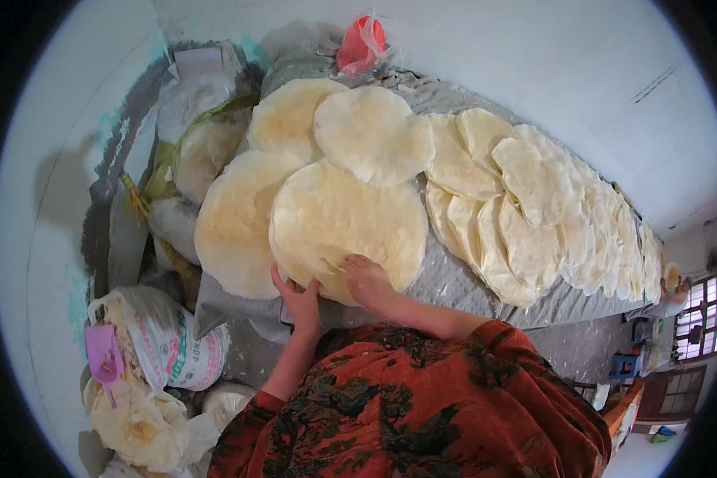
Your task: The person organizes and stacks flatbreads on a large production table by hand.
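Observation:
In front of me lies a large round pale flatbread (pixel 358 211), on top of others whose edges show at its left rim. My left hand (pixel 299 304) is at its near left edge, the thumb and a finger spread apart against the bread. To the right of it, my right hand (pixel 366 280) rests on the near part of the same flatbread. Its fingers are bent together at a small raised fold in the surface; the fingertips are partly hidden. A second flatbread (pixel 239 227) sits to the left, partly underneath, and another flatbread (pixel 374 135) overlaps from beyond.
Overlapping flatbreads (pixel 534 239) run along the grey cloth (pixel 454 287) to the right. Sacks stand at the left, with a white printed bag (pixel 163 334) and a purple scoop (pixel 105 354) nearer me. A red plastic bag (pixel 361 44) lies by the wall. Another person (pixel 673 295) is far right.

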`<state>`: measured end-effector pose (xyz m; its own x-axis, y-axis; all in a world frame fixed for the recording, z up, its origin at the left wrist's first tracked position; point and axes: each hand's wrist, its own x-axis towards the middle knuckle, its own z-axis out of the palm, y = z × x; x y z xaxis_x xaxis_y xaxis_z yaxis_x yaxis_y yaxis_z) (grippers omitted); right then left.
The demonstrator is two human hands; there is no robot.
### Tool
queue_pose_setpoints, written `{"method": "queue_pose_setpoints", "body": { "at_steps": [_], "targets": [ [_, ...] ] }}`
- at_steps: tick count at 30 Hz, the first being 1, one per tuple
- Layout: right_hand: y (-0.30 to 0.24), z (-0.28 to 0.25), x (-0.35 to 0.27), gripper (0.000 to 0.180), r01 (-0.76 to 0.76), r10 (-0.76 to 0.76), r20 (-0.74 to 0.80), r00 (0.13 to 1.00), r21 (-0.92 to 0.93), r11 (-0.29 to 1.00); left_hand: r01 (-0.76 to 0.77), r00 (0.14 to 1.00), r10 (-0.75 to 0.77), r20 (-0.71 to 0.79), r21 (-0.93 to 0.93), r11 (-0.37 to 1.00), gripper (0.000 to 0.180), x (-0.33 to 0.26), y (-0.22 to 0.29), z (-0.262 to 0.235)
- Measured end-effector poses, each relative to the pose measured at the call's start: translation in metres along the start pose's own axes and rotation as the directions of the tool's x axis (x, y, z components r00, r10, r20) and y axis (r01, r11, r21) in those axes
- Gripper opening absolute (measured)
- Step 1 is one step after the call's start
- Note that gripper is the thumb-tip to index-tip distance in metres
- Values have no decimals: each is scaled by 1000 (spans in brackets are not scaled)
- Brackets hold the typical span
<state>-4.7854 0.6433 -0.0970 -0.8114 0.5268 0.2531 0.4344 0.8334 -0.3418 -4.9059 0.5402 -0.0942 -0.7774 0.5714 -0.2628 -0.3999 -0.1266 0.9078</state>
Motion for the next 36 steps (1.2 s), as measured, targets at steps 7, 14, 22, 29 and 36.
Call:
{"method": "queue_pose_setpoints", "body": {
  "at_steps": [7, 14, 22, 29, 36],
  "targets": [
    [136, -132, 152, 9, 44, -45, 282, 958, 9, 999, 116, 946, -221, 238, 387, 915, 29, 21, -41, -23],
    [3, -218, 168, 15, -70, 79, 105, 991, -89, 994, 392, 911, -370, 180, -104, 914, 16, 7, -11, -15],
    [-43, -31, 23, 32, -126, 65, 472, 879, 99, 987, 417, 906, -372, 200, -286, 863, 23, 7, -8, -2],
    [-44, -43, 24, 32, -170, 163, 169, 972, 28, 985, 473, 865, -374, 333, -296, 830, 42, 2, -12, -8],
    [-11, -101, 108, 17, -131, 188, 307, 933, -197, 972, -227, 974, 207, 95, 320, 920, 70, 2, -19, 5]
  ]
}}
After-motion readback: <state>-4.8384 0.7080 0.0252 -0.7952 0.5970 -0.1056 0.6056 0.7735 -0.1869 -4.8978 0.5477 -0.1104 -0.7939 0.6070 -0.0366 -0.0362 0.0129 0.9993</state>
